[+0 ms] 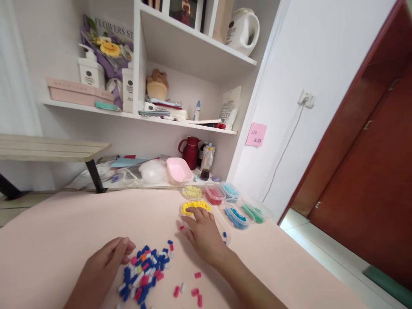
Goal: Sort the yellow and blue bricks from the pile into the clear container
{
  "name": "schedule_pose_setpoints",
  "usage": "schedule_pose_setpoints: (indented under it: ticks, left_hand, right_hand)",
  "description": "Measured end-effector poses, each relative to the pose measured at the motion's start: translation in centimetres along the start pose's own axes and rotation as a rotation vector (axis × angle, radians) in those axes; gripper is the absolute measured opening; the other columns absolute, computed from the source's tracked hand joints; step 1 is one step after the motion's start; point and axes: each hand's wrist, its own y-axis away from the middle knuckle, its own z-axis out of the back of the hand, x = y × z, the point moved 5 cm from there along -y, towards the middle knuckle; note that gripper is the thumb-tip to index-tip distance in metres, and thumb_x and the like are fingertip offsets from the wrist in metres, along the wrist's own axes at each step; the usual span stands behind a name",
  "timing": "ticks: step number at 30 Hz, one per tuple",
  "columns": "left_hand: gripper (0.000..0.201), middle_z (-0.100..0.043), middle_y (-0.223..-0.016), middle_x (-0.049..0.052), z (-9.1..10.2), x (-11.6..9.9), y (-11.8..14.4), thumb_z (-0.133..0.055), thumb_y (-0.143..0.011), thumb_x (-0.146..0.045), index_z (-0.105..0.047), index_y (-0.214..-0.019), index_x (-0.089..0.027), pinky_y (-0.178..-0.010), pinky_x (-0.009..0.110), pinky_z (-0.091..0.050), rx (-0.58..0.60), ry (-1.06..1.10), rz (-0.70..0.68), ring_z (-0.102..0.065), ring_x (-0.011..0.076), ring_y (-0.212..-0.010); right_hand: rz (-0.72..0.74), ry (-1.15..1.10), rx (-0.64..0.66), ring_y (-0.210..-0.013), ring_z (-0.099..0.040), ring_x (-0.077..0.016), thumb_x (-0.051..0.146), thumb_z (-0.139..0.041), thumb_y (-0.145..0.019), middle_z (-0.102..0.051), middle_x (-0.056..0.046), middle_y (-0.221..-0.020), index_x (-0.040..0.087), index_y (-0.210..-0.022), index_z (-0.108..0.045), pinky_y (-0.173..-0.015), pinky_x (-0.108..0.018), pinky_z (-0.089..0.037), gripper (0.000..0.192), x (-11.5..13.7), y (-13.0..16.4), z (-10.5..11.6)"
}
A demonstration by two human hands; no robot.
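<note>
A heap of small blue, white and pink plastic pieces (144, 270) lies on the pale pink table (64, 231). My left hand (103, 266) rests curled at the heap's left edge; whether it holds a piece I cannot tell. My right hand (202, 234) reaches forward with fingers spread, its fingertips at the rim of a clear tub of yellow pieces (195, 207). A few loose pink pieces (195, 292) lie near my right forearm.
More clear tubs stand behind: pale yellow (192, 192), red (215, 194), light blue (230, 190), blue (236, 215), green (254, 211). A pink tray (179, 170), a red jug (191, 151) and cluttered shelves (180, 120) are at the back. A red-brown door (370, 171) is on the right.
</note>
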Motion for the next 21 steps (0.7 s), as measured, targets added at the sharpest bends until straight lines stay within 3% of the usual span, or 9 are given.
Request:
schedule_pose_setpoints:
  ticks: [4, 8, 11, 14, 16, 19, 21]
  left_hand:
    - [0.041, -0.075, -0.072, 0.002, 0.0, -0.6, 0.3, -0.048, -0.068, -0.061, -0.067, -0.066, -0.025, -0.072, 0.033, -0.054, -0.008, 0.029, 0.003, -0.069, 0.0241, -0.069]
    - [0.040, -0.074, -0.070, 0.002, -0.1, -0.5, 0.4, -0.047, -0.070, -0.060, -0.067, -0.066, -0.026, -0.071, 0.032, -0.053, 0.004, 0.015, -0.026, -0.068, 0.0237, -0.069]
    - [0.039, -0.074, -0.073, 0.002, -0.1, -0.2, 0.3, -0.047, -0.072, -0.059, -0.067, -0.066, -0.025, -0.071, 0.032, -0.052, 0.018, -0.001, -0.033, -0.068, 0.0237, -0.069]
    - [0.040, -0.075, -0.076, 0.001, -0.2, -0.2, 0.3, -0.046, -0.076, -0.058, -0.067, -0.068, -0.025, -0.071, 0.031, -0.052, 0.030, -0.007, -0.047, -0.069, 0.0236, -0.072]
    - [0.040, -0.075, -0.076, 0.001, -0.2, -0.2, 0.4, -0.046, -0.077, -0.058, -0.067, -0.069, -0.026, -0.072, 0.031, -0.052, 0.030, -0.013, -0.059, -0.069, 0.0237, -0.073]
    - [0.039, -0.074, -0.073, 0.001, -0.2, -0.3, 0.3, -0.046, -0.077, -0.057, -0.067, -0.068, -0.026, -0.071, 0.032, -0.052, 0.012, -0.022, -0.060, -0.069, 0.0234, -0.069]
    - [0.039, -0.074, -0.070, 0.001, -0.2, -0.2, 0.3, -0.045, -0.077, -0.057, -0.067, -0.069, -0.026, -0.071, 0.032, -0.052, 0.007, -0.032, -0.059, -0.069, 0.0232, -0.068]
  right_hand:
    - [-0.029, 0.102, 0.096, -0.140, -0.026, -0.0372, 0.039, -0.062, -0.087, -0.035, -0.008, -0.155, 0.024, -0.126, -0.062, -0.111, -0.055, -0.020, 0.042, 0.3, -0.7, -1.7]
    - [-0.051, 0.119, 0.164, -0.142, -0.023, -0.0381, 0.034, -0.066, -0.083, -0.032, -0.010, -0.157, 0.021, -0.115, -0.068, -0.112, -0.056, -0.017, 0.035, 0.3, -0.7, -2.4]
    - [-0.009, 0.026, 0.158, -0.142, -0.026, -0.0348, 0.030, -0.070, -0.079, -0.036, -0.006, -0.154, 0.024, -0.102, -0.071, -0.111, -0.051, -0.022, 0.024, 0.3, -0.4, -1.5]
    - [0.007, -0.110, 0.101, -0.132, -0.041, -0.0270, 0.027, -0.065, -0.084, -0.052, -0.002, -0.141, 0.026, -0.086, -0.072, -0.105, -0.044, -0.031, 0.008, -0.1, 0.1, 0.3]
    - [-0.013, -0.145, 0.047, -0.119, -0.051, -0.0230, 0.023, -0.055, -0.091, -0.062, -0.002, -0.127, 0.026, -0.081, -0.072, -0.099, -0.041, -0.036, 0.020, -0.6, 0.5, 1.4]
    - [-0.002, -0.106, 0.001, -0.105, -0.055, -0.0219, 0.018, -0.055, -0.091, -0.067, -0.003, -0.111, 0.028, -0.092, -0.074, -0.090, -0.039, -0.039, 0.021, -0.7, 0.8, 1.9]
    - [0.050, -0.052, 0.000, -0.104, -0.054, -0.0230, 0.016, -0.059, -0.088, -0.066, -0.003, -0.112, 0.030, -0.101, -0.073, -0.088, -0.040, -0.038, 0.024, -0.3, 1.0, 1.5]
